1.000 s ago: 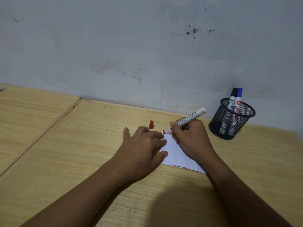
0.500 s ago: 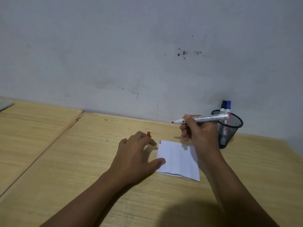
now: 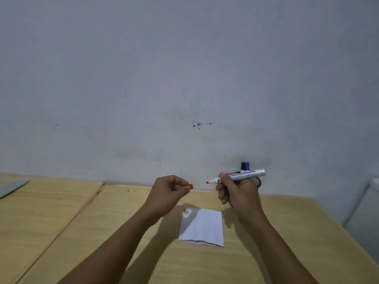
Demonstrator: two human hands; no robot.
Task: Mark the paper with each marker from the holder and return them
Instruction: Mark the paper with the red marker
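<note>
A small white paper [image 3: 202, 226] lies on the wooden table [image 3: 82, 226], with a small mark at its far left corner. My right hand [image 3: 238, 191] is raised above the table and holds a white marker [image 3: 242, 175] level, its uncapped red tip pointing left. My left hand [image 3: 170, 191] is also raised and pinches the red cap [image 3: 190, 186], a short gap from the tip. Behind my right hand stands the black mesh holder [image 3: 258, 181], mostly hidden, with a black-capped marker [image 3: 243, 166] and a blue-capped marker [image 3: 247, 166] sticking up.
A grey wall [image 3: 184, 78] rises right behind the table. A seam [image 3: 90, 199] divides the table into two boards at the left. A flat grey object [image 3: 10, 186] lies at the far left edge. The table's right edge [image 3: 336, 220] drops off.
My left hand left the paper, picked the red cap off the table and lifted it toward the marker tip. My right hand raised the marker from the paper. The view tilted up.
</note>
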